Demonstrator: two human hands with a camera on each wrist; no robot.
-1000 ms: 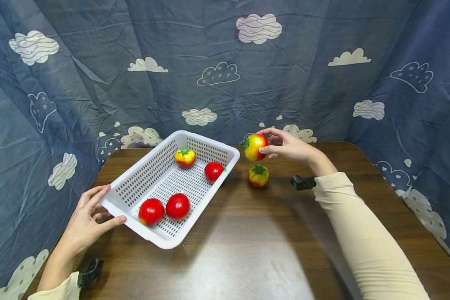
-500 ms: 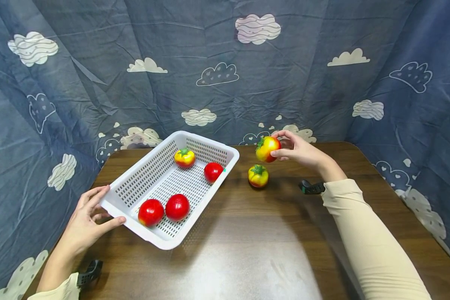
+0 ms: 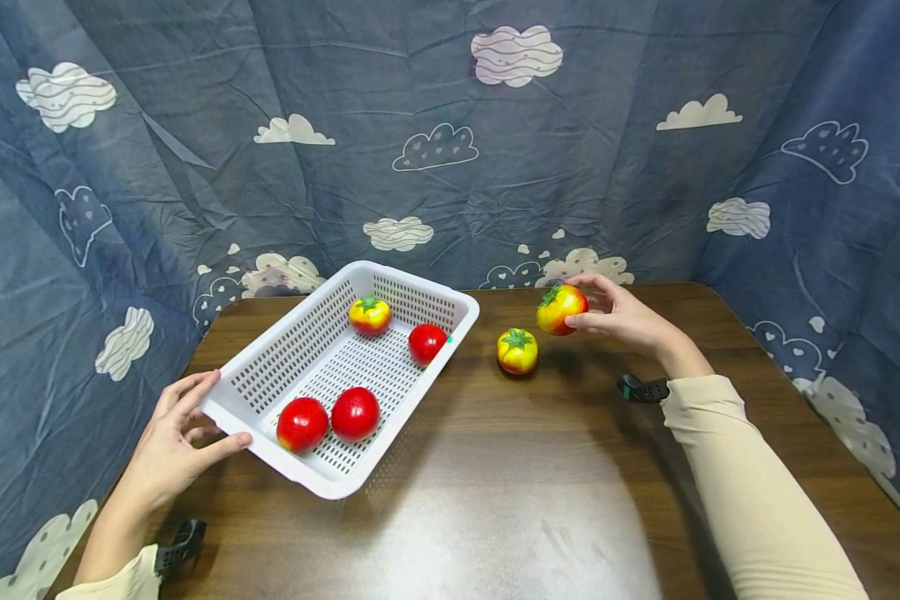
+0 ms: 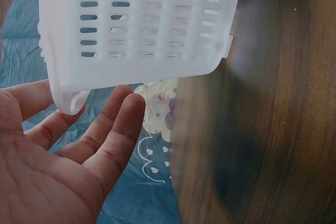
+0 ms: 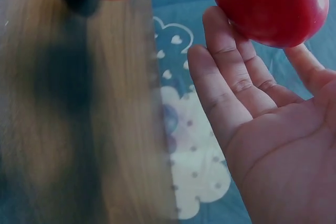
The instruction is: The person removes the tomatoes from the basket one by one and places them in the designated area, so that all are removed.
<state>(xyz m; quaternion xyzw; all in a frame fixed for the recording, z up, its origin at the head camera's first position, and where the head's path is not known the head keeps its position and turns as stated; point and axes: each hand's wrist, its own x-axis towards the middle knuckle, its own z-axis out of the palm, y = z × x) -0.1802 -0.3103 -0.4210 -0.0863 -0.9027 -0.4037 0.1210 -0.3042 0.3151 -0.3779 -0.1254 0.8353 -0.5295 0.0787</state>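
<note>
Left hand (image 3: 171, 446) with grip on basket (image 3: 288, 354), right hand (image 3: 621, 321) likewise on fruit (image 3: 560, 314), calyx (image 3: 550, 296) head-view only

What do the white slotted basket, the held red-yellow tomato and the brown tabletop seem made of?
White slotted basket: likely satin plastic; moulded, regular slots.
Red-yellow tomato in the right hand: glossy, perhaps plastic or coated foam; bright highlights.
Brown tabletop: wood or laminate; grain, soft sheen.
</note>
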